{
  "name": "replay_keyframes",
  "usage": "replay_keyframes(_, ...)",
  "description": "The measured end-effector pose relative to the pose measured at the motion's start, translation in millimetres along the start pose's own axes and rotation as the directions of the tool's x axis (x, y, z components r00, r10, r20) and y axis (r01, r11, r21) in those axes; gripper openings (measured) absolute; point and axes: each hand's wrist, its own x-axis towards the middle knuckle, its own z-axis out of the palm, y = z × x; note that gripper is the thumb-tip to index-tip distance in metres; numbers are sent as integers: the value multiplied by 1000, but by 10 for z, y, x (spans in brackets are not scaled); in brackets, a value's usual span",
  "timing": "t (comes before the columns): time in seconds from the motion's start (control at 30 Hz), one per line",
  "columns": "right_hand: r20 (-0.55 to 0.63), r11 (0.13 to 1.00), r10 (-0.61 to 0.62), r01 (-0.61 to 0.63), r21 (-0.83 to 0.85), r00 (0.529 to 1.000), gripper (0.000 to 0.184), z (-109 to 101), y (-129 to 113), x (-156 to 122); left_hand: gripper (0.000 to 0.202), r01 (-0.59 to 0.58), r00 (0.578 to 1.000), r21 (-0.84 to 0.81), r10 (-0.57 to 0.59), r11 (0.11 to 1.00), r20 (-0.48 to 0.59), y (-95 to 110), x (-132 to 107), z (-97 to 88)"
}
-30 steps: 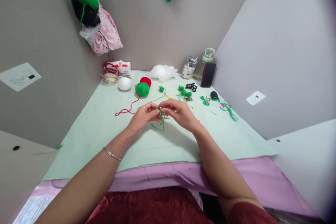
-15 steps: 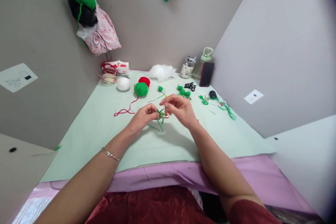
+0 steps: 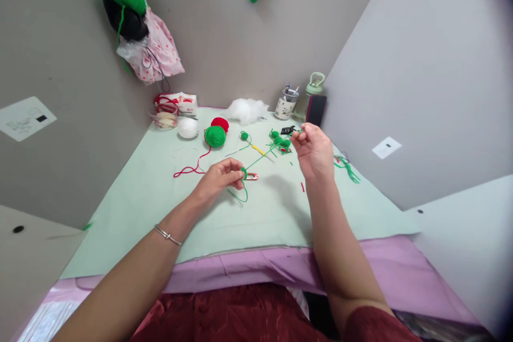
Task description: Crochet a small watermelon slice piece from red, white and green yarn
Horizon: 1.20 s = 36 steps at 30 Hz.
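Observation:
My left hand point(image 3: 219, 177) pinches a small green yarn piece point(image 3: 243, 173) just above the pale green mat point(image 3: 160, 208), beside a small red clip-like tool point(image 3: 251, 176). A green strand point(image 3: 264, 156) runs taut from that piece up to my right hand point(image 3: 315, 152), which is raised at the right with its fingers pinched on the strand's end. A loose green loop point(image 3: 237, 196) hangs below my left hand.
Green point(image 3: 215, 136), red point(image 3: 220, 123) and white point(image 3: 188, 127) yarn balls sit at the back, with white stuffing point(image 3: 244, 109), a cup point(image 3: 285, 107), a bottle point(image 3: 310, 97) and a dark phone point(image 3: 316, 110). Small green crochet pieces point(image 3: 280, 142) lie mid-right. A bag point(image 3: 150, 53) hangs on the wall.
My right hand has moved away from my left, up and to the right, drawing the green strand taut. My left hand has stayed in place on the yarn piece.

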Motion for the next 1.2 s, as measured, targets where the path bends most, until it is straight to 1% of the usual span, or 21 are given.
replay_keyframes(0.1,202,986,37,-4,-165,979,29,86,-28,-108,32,-21,1000,-38,21,999,0,-6,3,-14)
replay_keyframes(0.2,312,964,40,45,-262,949,25,187,-51,-221,34,-45,999,-68,46,997,14,7,1,-15)
replay_keyframes(0.27,393,924,9,143,-355,919,19,232,-45,-274,34,-53,998,-81,55,995,31,21,-5,-7)
replay_keyframes(0.37,530,803,-40,343,-488,847,13,250,-2,-314,33,-57,997,-95,63,994,54,39,-14,4)
replay_keyframes(0.43,588,737,-46,425,-526,808,13,240,32,-324,33,-59,996,-103,65,993,56,47,-17,6)
replay_keyframes(0.53,630,692,-46,480,-539,775,13,222,63,-330,35,-59,997,-108,64,992,49,53,-17,3)
replay_keyframes(0.73,671,676,-50,519,-522,740,13,223,76,-333,36,-47,997,-106,52,993,50,52,-15,2)
replay_keyframes(1.03,685,629,-49,555,-544,727,18,227,72,-337,35,-37,997,-101,44,994,69,57,-20,14)
replay_keyframes(1.2,684,624,-42,554,-552,729,18,225,58,-336,35,-38,997,-101,45,994,66,61,-24,14)
